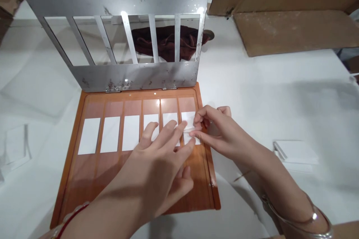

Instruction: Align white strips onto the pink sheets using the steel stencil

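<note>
My hands at the rightmost white card [187, 118] on the orange board [196, 192]
In the head view, my left hand [159, 160] spreads its fingers over the row's right end; my right hand [224, 130] bends by that card's right edge, pinched or not I can't tell

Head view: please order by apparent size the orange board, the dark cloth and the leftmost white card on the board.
1. Orange board
2. Dark cloth, partly behind metal bars
3. Leftmost white card
</note>
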{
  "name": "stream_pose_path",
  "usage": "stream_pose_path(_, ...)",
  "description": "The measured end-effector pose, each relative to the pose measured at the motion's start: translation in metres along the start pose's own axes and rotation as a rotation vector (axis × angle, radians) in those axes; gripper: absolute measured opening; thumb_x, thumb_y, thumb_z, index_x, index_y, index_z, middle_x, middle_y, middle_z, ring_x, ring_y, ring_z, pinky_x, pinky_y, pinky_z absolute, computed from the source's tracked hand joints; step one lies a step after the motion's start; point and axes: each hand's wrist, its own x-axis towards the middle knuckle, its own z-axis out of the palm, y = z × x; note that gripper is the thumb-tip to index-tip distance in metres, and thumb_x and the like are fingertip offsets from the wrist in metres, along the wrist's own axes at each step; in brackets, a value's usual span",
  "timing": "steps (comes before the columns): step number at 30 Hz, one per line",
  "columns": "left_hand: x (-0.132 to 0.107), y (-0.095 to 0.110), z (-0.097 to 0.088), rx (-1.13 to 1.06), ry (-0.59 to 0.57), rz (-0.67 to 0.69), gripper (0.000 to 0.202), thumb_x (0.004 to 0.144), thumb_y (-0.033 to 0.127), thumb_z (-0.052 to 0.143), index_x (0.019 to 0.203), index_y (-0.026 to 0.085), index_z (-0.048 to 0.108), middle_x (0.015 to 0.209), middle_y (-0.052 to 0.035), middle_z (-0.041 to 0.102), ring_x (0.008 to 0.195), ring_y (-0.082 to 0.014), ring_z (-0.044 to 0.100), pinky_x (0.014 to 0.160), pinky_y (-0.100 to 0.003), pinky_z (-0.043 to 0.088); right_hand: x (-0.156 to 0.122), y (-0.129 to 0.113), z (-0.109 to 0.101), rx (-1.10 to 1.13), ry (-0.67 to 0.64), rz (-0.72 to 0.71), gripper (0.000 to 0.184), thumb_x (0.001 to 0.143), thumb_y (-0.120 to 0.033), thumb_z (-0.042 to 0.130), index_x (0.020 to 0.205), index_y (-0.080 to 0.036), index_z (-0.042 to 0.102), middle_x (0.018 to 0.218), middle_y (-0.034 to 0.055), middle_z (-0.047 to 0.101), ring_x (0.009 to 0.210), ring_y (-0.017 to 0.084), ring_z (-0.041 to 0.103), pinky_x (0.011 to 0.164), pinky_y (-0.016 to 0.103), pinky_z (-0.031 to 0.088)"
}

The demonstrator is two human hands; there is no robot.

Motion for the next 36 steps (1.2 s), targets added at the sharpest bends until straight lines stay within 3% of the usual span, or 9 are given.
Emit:
stream_pose_path(4, 0.0, -0.002, 0.0016, -0.037, -0.023, 0.005, 0.024, 0.089, 0.031, 0.056, 0.107, 0.03, 0.071, 0.14, -0.0022, 0.069, 0.129, -0.024, 0.059, 0.123, -0.046, 0.026, 0.0013, 0.0007, 0.0022, -0.026, 0.02, -0.004, 0.012, 0.101, -0.026, 0.06, 0.097, -0.026, 0.049, 0.087, -0.0028, 0.065, 0.077, 0.018, 0.055, 0.088, 0.041, 0.032)
stream_pose_path(8, 0.0, -0.0015, 0.0027, -0.035, 0.014, 0.012, 0.014, 0.09, 0.036, 0.057, 0.095, 0.032, 0.069, 0.121, -0.0015, 0.074, 0.127, -0.0244, 0.059, 0.125, -0.045, 0.023, 0.0019, -0.0002, 0.0028, -0.034, 0.022, 0.019, 0.011, 0.1, -0.026, 0.06, 0.096, -0.026, 0.05, 0.085, -0.0027, 0.065, 0.077, 0.019, 0.053, 0.086, 0.04, 0.032)
stream_pose_path(14, -0.0006, -0.0004, 0.0034, 0.003, 0.034, 0.04, 0.03, 0.091, 0.043, 0.058, 0.114, 0.031, 0.073, 0.137, -0.007, 0.069, 0.127, -0.0286, 0.057, 0.125, -0.052, 0.02, 0.0014, -0.0002, 0.0029, -0.039, 0.033, 0.058, 0.01, 0.098, -0.027, 0.062, 0.096, -0.027, 0.053, 0.086, 0.0, 0.066, 0.082, 0.022, 0.051, 0.086, 0.041, 0.034)
stream_pose_path(21, 0.0012, -0.0012, 0.002, -0.007, 0.018, 0.04, 0.029, 0.091, 0.044, 0.059, 0.113, 0.033, 0.074, 0.129, -0.0044, 0.071, 0.124, -0.0299, 0.057, 0.124, -0.05, 0.017, -0.003, 0.0027, 0.0021, -0.041, 0.033, 0.088, 0.009, 0.099, -0.032, 0.063, 0.098, -0.029, 0.055, 0.089, 0.0014, 0.066, 0.089, 0.025, 0.05, 0.084, 0.041, 0.036)
stream_pose_path(24, 0.0012, -0.0015, 0.0027, -0.032, 0.018, 0.038, 0.028, 0.091, 0.044, 0.059, 0.112, 0.032, 0.074, 0.131, -0.0046, 0.071, 0.126, -0.0296, 0.056, 0.126, -0.048, 0.011, -0.0024, 0.0029, 0.0025, -0.039, 0.039, 0.075, 0.01, 0.099, -0.029, 0.064, 0.098, -0.029, 0.054, 0.088, 0.0004, 0.065, 0.088, 0.025, 0.049, 0.084, 0.04, 0.035)
stream_pose_path(30, 0.0023, -0.005, 0.0012, 0.021, -0.014, 0.068, 0.034, 0.089, 0.043, 0.059, 0.116, 0.03, 0.075, 0.14, -0.0091, 0.069, 0.122, -0.0319, 0.059, 0.123, -0.052, 0.016, -0.0011, 0.0003, 0.0029, -0.038, 0.043, 0.034, 0.014, 0.099, -0.023, 0.063, 0.098, -0.028, 0.051, 0.086, -0.0024, 0.065, 0.084, 0.022, 0.049, 0.083, 0.039, 0.032)
stream_pose_path(36, 0.0014, -0.0064, 0.0012, 0.013, -0.028, 0.046, 0.037, 0.087, 0.047, 0.065, 0.118, 0.03, 0.075, 0.141, -0.0084, 0.068, 0.126, -0.0314, 0.056, 0.125, -0.051, 0.007, -0.0006, -0.0009, 0.0038, -0.046, 0.054, 0.02, 0.015, 0.099, -0.021, 0.064, 0.098, -0.028, 0.05, 0.085, -0.0038, 0.065, 0.082, 0.021, 0.051, 0.084, 0.039, 0.032)
